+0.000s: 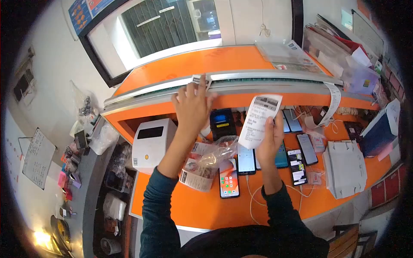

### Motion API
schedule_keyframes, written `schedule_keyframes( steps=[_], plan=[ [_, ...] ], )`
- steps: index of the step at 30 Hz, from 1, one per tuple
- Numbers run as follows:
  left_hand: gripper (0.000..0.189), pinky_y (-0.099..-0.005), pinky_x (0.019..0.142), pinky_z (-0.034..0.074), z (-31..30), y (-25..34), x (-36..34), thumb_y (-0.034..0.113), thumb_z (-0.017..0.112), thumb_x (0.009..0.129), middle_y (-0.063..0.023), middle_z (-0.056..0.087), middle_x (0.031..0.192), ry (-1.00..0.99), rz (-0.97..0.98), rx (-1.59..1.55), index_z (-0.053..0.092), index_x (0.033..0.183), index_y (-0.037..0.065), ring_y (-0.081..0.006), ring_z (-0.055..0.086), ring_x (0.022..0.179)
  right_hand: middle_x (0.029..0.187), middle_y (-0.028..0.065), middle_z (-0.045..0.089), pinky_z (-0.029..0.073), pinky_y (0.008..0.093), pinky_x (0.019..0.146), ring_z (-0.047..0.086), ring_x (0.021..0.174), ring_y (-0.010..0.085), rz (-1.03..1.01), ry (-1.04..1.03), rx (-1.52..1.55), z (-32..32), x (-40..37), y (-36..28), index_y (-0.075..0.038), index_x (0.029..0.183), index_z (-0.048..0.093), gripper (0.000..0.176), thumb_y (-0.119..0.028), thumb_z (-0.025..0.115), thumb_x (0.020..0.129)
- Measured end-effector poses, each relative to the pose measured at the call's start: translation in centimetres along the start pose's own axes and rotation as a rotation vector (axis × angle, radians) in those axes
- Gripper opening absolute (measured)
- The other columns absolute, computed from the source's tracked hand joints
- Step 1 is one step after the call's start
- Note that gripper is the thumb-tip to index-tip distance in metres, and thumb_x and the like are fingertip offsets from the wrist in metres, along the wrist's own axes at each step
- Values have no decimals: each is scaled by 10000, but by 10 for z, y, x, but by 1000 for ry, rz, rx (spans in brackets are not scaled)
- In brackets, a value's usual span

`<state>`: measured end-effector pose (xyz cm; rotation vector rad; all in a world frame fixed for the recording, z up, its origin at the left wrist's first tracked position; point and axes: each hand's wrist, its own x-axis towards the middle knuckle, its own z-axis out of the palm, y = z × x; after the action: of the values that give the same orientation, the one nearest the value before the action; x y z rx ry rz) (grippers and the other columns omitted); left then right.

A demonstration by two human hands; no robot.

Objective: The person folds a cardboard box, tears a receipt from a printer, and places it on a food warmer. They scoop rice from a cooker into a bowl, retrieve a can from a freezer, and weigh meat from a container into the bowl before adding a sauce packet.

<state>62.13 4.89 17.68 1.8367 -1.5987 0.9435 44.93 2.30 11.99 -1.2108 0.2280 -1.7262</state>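
Note:
A printed paper slip [257, 122] is in my right hand [271, 139], its thumb across the front and its fingers behind. My left hand [192, 105] is raised at the metal edge [172, 92] of the upper orange shelf, fingers spread, with the index finger pointing up. Beside its fingertips a small printed paper [201, 80] sits at the edge; whether the hand touches it is unclear. Below, a clear plastic wrap [217, 152] and a printed paper [198, 175] lie on the orange desk [172, 210].
A white label printer [153, 146] stands at the desk's left. Several phones, one with an orange screen [229, 178], lie with cables across the middle. A stack of papers [345, 170] and a blue binder [378, 133] are at the right. A paper strip [333, 101] hangs from the shelf.

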Motion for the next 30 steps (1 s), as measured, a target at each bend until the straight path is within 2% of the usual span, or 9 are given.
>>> schedule_keyframes(
  steps=[5,15,16,19,22,26,27,29,30],
  plan=[
    [300,-403,731,388,12,-20,2,181,579,729,-120,484,1010,154,148,-180,524,1002,69,-317,487,873,991,77,492,364,230,784,457,890,87,-117,-175,-13,14,8,-30,53,1163,347,334,-146,324,896],
    [382,-378,730,386,8,-16,2,307,522,756,-164,496,962,58,179,-137,504,993,8,-306,475,851,1062,102,462,318,244,850,426,957,107,-34,-346,147,37,2,-35,69,1223,287,391,-125,332,886],
    [388,-375,726,387,9,-18,4,307,506,753,-149,505,955,119,182,-147,503,997,5,-303,470,875,985,82,509,375,211,757,471,896,95,-14,-272,118,51,-4,-34,62,1173,344,380,-183,362,883],
    [398,-374,731,389,2,-20,5,322,487,746,-153,497,1022,13,189,-147,513,1008,24,-310,460,958,991,82,507,372,219,764,476,891,100,-60,-326,115,72,-11,-35,63,1171,350,375,-164,377,873],
    [395,-358,780,375,-7,-26,-4,335,473,745,-162,485,1087,25,203,-223,527,1010,47,-319,439,1024,1047,104,501,361,250,820,477,933,119,63,-314,267,105,-36,-36,65,1180,349,384,-153,382,866],
    [456,-340,876,305,-100,-61,-58,374,452,755,-163,503,1106,-81,-113,-1015,521,1055,38,-287,430,1066,1070,112,498,388,259,816,484,954,130,39,-397,347,154,-76,-45,53,1213,312,391,-136,368,875],
    [489,-346,873,312,-102,-94,-87,401,415,805,-141,510,1105,-121,-314,-1239,516,1057,-6,-245,451,1047,1069,110,498,390,258,813,484,953,129,72,-414,420,169,-91,-49,50,1216,309,390,-134,366,878],
    [538,-344,884,314,-179,-112,-131,440,362,844,-109,517,1090,-198,-445,-1983,501,1064,-31,-198,460,1021,1081,99,493,364,243,831,468,961,113,111,-506,441,196,-122,-50,43,1219,315,387,-142,370,883],
    [540,-340,876,327,-205,-120,-152,447,361,845,-111,519,1084,-166,-474,-1922,499,1068,-25,-193,466,1014,1085,98,491,358,238,833,463,963,108,88,-538,370,214,-142,-55,43,1220,315,390,-147,372,884]
  ],
)
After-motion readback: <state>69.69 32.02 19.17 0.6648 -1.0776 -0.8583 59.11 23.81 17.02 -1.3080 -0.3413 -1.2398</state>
